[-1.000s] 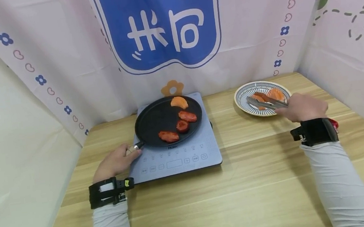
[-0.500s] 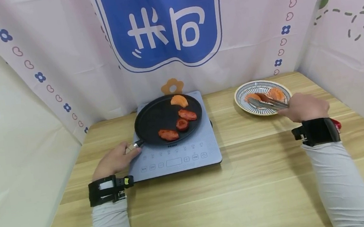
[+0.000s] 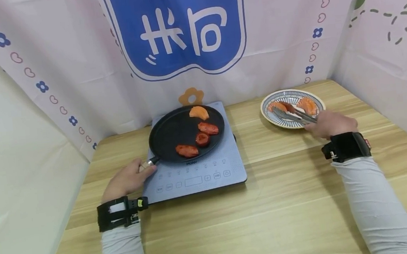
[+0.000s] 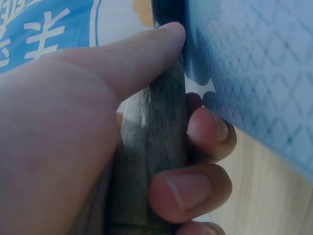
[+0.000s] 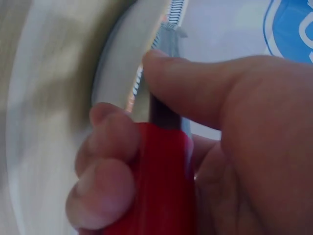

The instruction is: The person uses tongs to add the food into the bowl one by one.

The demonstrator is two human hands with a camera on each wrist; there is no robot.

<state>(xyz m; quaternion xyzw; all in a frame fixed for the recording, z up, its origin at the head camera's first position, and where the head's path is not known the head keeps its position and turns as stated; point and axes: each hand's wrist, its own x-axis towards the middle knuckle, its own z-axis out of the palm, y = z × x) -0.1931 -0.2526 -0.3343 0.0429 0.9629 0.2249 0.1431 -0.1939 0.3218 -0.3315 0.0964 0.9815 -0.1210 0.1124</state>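
In the head view my left hand (image 3: 128, 178) grips the handle (image 4: 151, 137) of a flat black frying pan (image 3: 165, 137), thumb laid along it. The pan sits on an induction cooker and holds an orange slice-shaped piece (image 3: 198, 112), two red wing-like pieces (image 3: 208, 128) and a round red piece (image 3: 202, 139). On the right, my right hand (image 3: 331, 124) holds metal tongs (image 3: 301, 119) by their red handle (image 5: 161, 181). Their tips reach into a patterned plate (image 3: 291, 92) with orange salmon slices (image 3: 307, 105). A reddish-brown shape lies by the tips; I cannot tell whether they pinch anything.
The grey induction cooker (image 3: 195, 192) stands on a wooden table (image 3: 214, 233) at left centre. A printed cloth (image 3: 271, 24) hangs close behind the cooker and plate. Pale walls (image 3: 400, 81) border the table on both sides.
My right hand has shifted slightly left, and the tongs' tips have moved a little left over the plate. The left hand and pan stay in place.
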